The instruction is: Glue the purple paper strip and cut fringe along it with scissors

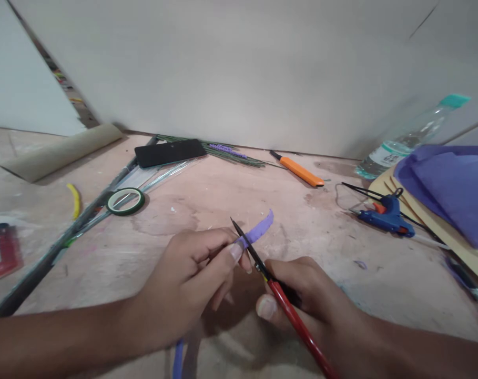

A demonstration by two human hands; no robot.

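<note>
Red-handled scissors (296, 318) jut out closest to the camera, gripped in my right hand (309, 289), their dark blades set across a purple strip (261, 227) over the near middle of the desk (223, 205). My left hand (207, 268) pinches that strip between thumb and fingers, its ragged free end curving away to the far right. Whether the blades are parted, I cannot tell.

Danger, in my judgement, sits at my left thumbnail, just beside the steel: should the strip slip or the scissors slide along it, I could nick a fingertip. Something this thin and limp might also fold between the blades instead of cutting, or tear crookedly if I pull too hard.

At the far right, a clear plastic bottle (408, 137) leans under its teal cap, label wrapped around it; how much liquid it contains is unclear. On the left, a small red bottle (2, 252) wears a dark cap, and I cannot say whether the colour belongs to its contents or its wall. Beyond it lies a cardboard tube (65, 152), its inside hidden from view.
</note>
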